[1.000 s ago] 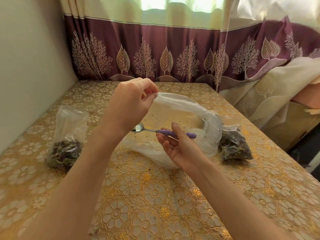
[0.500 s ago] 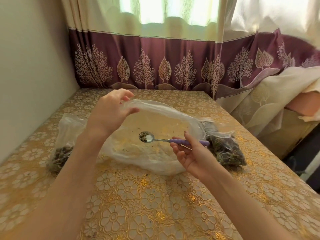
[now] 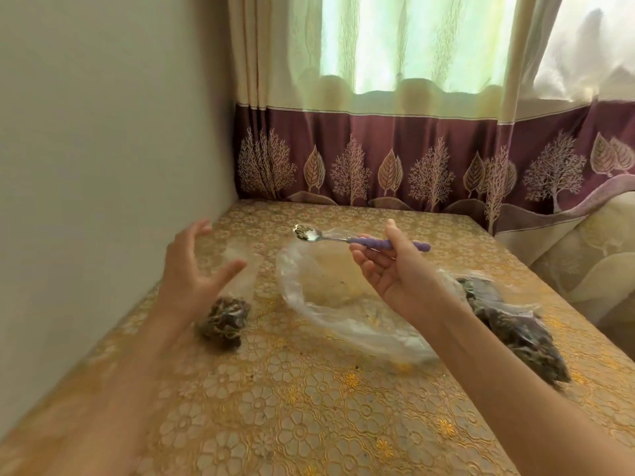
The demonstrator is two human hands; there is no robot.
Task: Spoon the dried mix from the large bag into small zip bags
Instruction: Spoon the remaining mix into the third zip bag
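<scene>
The large clear bag [image 3: 330, 304] lies slack and almost empty in the middle of the table. My right hand [image 3: 388, 269] holds a purple-handled spoon [image 3: 388, 242] level above the bag's far edge, its bowl carrying a little dried mix [image 3: 302, 231]. My left hand [image 3: 192, 269] hovers with fingers spread, holding nothing, just above a small zip bag [image 3: 225, 317] at the left that has dark mix in its bottom. Its upper part is hidden behind my hand.
More small bags of dark mix [image 3: 515, 331] lie at the right, partly under my right forearm. A gold floral cloth [image 3: 309, 424] covers the table. A wall [image 3: 103, 166] bounds the left side, a curtain [image 3: 412, 159] the far side.
My left hand let go of the large bag's rim and moved left over the small bag. The large bag sagged flat. The right hand lifted the loaded spoon out and up.
</scene>
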